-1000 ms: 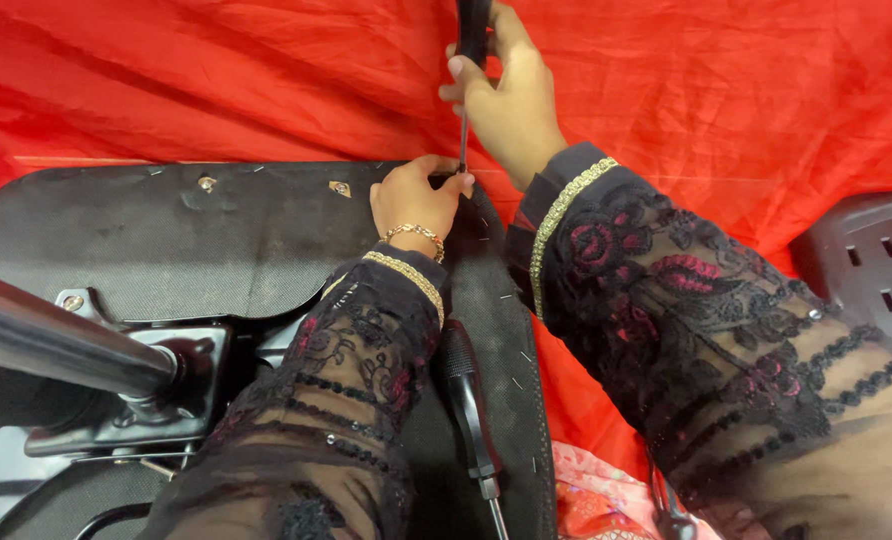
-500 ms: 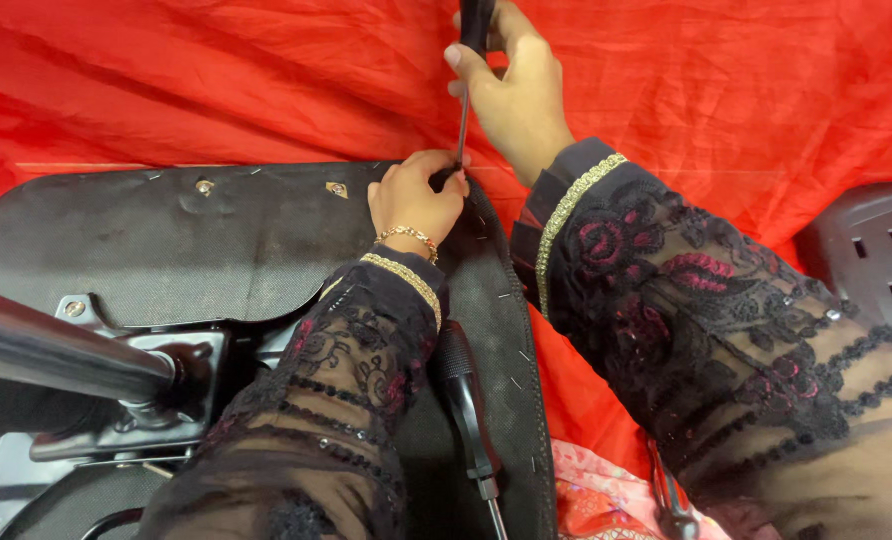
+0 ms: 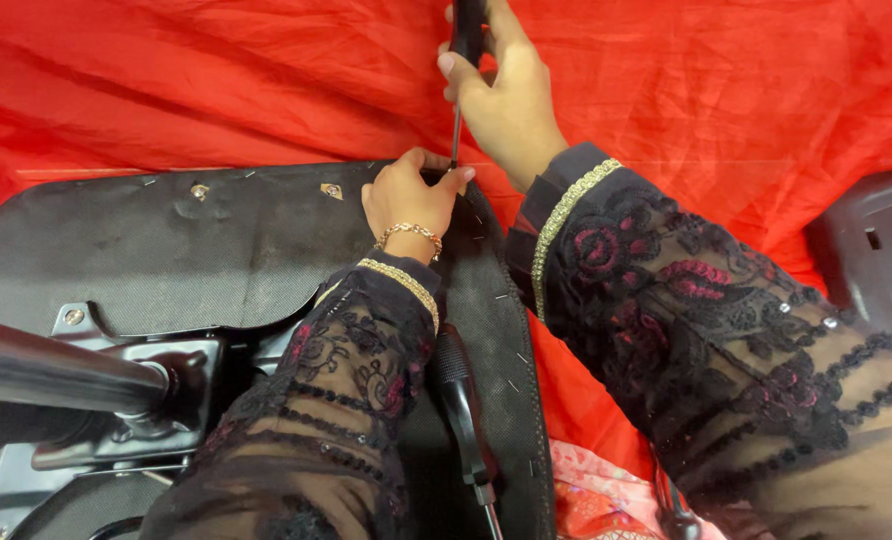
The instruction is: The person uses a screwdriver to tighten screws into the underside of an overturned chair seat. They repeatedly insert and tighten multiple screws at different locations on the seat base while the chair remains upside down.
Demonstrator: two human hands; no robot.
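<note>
Head view: right hand (image 3: 511,105) fisted round screwdriver (image 3: 463,60), upright, tip at seat underside's (image 3: 166,250) top-right edge. Left hand (image 3: 411,195) fingers pinch the shaft near tip. Red cloth (image 3: 216,90) beyond edge; metal post (image 3: 56,375) well apart, lower left.

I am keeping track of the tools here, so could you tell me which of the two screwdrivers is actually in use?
The upright screwdriver, gripped by the right hand, tip beside the left hand. The other screwdriver lies untouched on the chair seat underside.

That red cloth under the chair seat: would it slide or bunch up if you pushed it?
The red cloth probably bunches; it lies in soft folds, so it looks thin and floppy. Under the black chair seat it is likely pinned and would drag rather than slide.
</note>
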